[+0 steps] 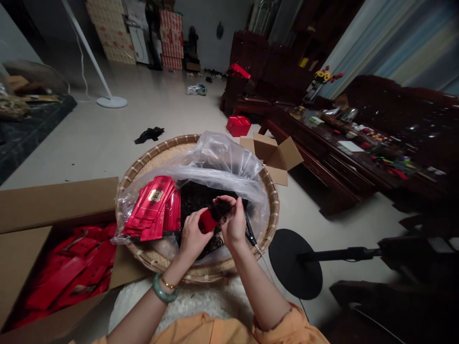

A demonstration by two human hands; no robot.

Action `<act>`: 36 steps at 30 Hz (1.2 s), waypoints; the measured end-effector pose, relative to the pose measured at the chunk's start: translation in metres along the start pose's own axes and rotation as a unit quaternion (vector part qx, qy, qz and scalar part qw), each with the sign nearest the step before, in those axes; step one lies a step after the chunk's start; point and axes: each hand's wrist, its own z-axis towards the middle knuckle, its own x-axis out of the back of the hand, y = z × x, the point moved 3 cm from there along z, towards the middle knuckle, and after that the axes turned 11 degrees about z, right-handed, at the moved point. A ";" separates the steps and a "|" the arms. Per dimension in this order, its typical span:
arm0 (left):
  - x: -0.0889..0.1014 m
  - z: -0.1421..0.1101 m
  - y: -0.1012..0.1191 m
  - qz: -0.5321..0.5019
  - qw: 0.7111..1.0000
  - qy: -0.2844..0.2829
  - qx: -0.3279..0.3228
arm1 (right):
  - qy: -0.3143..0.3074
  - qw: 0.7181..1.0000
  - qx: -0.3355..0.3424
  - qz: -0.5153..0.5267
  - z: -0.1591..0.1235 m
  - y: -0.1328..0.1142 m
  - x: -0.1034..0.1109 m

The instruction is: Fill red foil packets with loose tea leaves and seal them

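Note:
My left hand [192, 235] is closed around a small red packet [208, 220], tilted toward the right. Right beside its mouth, my right hand [234, 223] cups a clump of dark, dried leaf-like material [221, 210]. More of this dark material [195, 198] lies below in a clear plastic bag [229, 155], spread open inside a round woven bamboo tray [274, 205]. A stack of flat red packets [154, 208] with gold labels rests on the bag at the tray's left. Close to my right wrist lies a dark, pen-like tool [250, 231] with a pale cord.
At left stands an open cardboard box [59, 200] holding many red packets [71, 272]. Behind the tray are a smaller open carton [278, 160] and a red box [238, 125]. A black round stand base [296, 263] sits at right, near a dark wooden table [322, 157].

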 end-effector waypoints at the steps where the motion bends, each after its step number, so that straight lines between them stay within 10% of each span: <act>1: 0.000 0.000 0.000 0.000 1.000 0.002 0.001 | -0.004 1.000 0.007 -0.021 0.001 0.000 0.000; 16: 0.000 0.003 -0.008 -0.008 1.000 0.006 0.017 | -0.183 0.974 0.021 -0.130 -0.007 0.007 -0.009; 22: 0.002 0.002 -0.010 -0.021 0.999 0.001 0.035 | -0.165 0.963 0.078 -0.198 -0.014 -0.001 -0.015; 36: 0.008 0.009 -0.017 0.034 0.995 0.001 0.092 | -0.249 0.756 0.244 -0.554 -0.025 -0.010 -0.002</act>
